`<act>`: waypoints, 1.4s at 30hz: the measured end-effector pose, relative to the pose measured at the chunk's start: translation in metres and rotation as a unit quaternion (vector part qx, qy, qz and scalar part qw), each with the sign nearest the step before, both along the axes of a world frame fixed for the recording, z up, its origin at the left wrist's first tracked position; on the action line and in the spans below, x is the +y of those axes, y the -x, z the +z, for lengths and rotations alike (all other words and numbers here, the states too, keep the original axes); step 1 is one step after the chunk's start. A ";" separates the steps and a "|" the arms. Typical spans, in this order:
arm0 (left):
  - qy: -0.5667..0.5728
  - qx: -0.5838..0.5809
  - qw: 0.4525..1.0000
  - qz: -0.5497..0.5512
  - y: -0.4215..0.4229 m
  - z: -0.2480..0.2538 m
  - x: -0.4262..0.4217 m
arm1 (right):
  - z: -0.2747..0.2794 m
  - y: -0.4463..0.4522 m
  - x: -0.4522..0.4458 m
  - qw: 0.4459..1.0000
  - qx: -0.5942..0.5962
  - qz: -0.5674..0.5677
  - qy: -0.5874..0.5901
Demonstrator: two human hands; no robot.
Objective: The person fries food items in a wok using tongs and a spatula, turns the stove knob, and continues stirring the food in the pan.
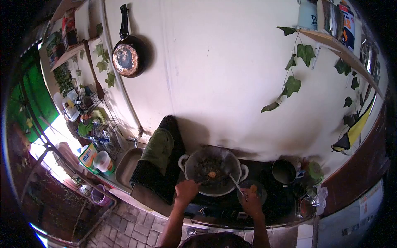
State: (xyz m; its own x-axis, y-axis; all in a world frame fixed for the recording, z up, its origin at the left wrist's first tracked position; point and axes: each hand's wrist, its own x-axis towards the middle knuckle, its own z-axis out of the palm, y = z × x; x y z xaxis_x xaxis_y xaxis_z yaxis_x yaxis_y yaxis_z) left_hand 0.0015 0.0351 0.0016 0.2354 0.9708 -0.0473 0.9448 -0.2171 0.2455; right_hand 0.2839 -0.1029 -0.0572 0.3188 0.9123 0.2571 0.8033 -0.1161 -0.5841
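Observation:
A large two-handled wok (192, 160) sits on the black stove. Dark food pieces (204, 165) lie in it, with one orange-brown lump (212, 175) near the middle. My right hand (250, 201) is closed around the handle of a metal cooking utensil (235, 182), which slants into the wok; its head cannot be made out. At the wok's near left rim, my left hand (187, 192) is closed in a fist. What it grips, if anything, is too dark to tell. Close beside my right hand is a dark round dish (262, 191) with a small orange-brown piece.
A dark pan (283, 171) stands right of the wok, near jars and cups (307, 206). On the left, a dark textured mat with a green cloth (157, 151) lies beside the sink (126, 167). A frying pan (128, 56) hangs on the wall; a shelf (343, 51) juts out upper right.

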 end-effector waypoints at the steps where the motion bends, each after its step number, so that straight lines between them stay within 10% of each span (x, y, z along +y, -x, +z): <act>1: 0.003 0.001 1.000 0.000 0.000 -0.002 -0.002 | 0.002 0.002 -0.003 1.000 -0.007 0.005 0.011; 7: -0.014 0.001 1.000 -0.027 0.000 0.003 -0.007 | -0.001 0.013 -0.006 0.987 0.153 0.037 -0.014; 42: -0.030 -0.061 0.998 -0.004 0.029 0.014 -0.001 | 0.042 0.054 -0.036 0.997 0.082 0.014 -0.010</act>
State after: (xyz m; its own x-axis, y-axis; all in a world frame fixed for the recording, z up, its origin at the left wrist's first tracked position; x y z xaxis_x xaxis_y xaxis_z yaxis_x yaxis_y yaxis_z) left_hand -0.0273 0.0346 0.0151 0.2430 0.9692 0.0395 0.9070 -0.2415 0.3451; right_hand 0.2303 -0.1388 -0.0154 0.3318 0.9169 0.2218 0.7003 -0.0819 -0.7091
